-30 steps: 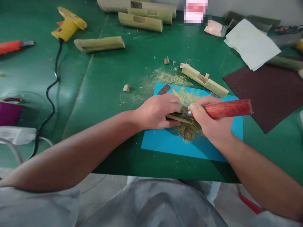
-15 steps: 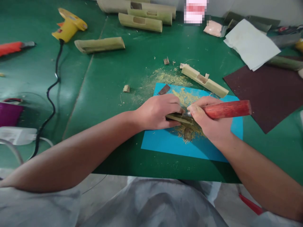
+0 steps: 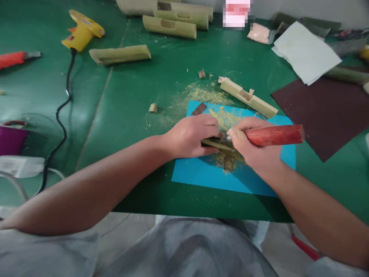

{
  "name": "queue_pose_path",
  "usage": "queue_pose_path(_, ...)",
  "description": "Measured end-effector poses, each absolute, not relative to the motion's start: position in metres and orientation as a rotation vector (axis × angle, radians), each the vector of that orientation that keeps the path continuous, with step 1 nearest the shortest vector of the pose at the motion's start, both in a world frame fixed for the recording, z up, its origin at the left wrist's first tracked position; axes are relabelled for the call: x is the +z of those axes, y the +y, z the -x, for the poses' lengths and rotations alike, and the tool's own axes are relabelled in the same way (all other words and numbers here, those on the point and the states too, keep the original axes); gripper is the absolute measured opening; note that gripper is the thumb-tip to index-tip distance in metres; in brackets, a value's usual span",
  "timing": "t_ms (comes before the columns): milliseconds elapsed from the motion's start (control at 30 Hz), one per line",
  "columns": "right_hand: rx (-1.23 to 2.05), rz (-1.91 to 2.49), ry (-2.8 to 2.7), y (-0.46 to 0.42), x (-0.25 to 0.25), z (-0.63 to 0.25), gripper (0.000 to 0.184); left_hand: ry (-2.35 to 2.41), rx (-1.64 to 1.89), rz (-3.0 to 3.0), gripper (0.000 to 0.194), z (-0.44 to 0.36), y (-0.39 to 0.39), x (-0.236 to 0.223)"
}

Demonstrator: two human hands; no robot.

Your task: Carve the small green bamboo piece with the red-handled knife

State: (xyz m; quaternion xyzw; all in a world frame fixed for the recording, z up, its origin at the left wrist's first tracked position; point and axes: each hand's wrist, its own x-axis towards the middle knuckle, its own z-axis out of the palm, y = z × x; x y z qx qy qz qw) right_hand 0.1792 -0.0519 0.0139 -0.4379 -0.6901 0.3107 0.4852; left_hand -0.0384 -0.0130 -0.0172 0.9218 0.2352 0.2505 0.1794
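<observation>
My left hand [image 3: 196,134] is closed round the left part of a split bamboo piece [image 3: 220,145], low over a blue sheet [image 3: 201,173]. In my right hand [image 3: 256,148] is a carving tool with a red wooden handle [image 3: 275,135], its handle pointing right. The tool's short metal shank meets the bamboo close to my left fingertips; the cutting tip is hidden, so its exact kind cannot be told. Yellowish shavings [image 3: 226,163] lie under and around the bamboo. A small dark brown strip [image 3: 199,109] rests at the sheet's upper left corner.
Beyond the sheet lies a notched bamboo half [image 3: 248,98]. Cut bamboo tubes [image 3: 170,27] and a single bamboo length [image 3: 120,54] are farther back. A yellow glue gun [image 3: 82,31] with a black cord stands left. Brown sandpaper [image 3: 323,115] and white paper [image 3: 307,54] lie right.
The tool's handle end has dipped slightly and shifted a little left with my right hand. My left hand keeps its hold on the bamboo.
</observation>
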Motion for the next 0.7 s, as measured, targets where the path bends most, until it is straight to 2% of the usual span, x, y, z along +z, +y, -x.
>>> queue_pose_path(200,0.683,1.048,-1.702,-0.0529,0.009,-0.1867,0.036,0.646,0.689,-2.608,0.021,0.0385,-0.012,-0.0158)
queue_pose_path(367,0.75,1.001,-1.569,-0.054,0.0072,-0.1826,0.026,0.626,0.745,-2.602,0.02,0.0377,-0.0119,-0.0169)
queue_pose_path(533,0.795,0.948,-1.651,-0.0504,0.0103,-0.1791,0.031,0.64,0.745,-2.607,0.019,0.0378,-0.0127,-0.0166)
queue_pose_path(700,0.795,0.985,-1.698,-0.0516,0.0132,-0.18,0.027,0.644,0.708,-2.575,0.018,0.0386,-0.0132,-0.0165)
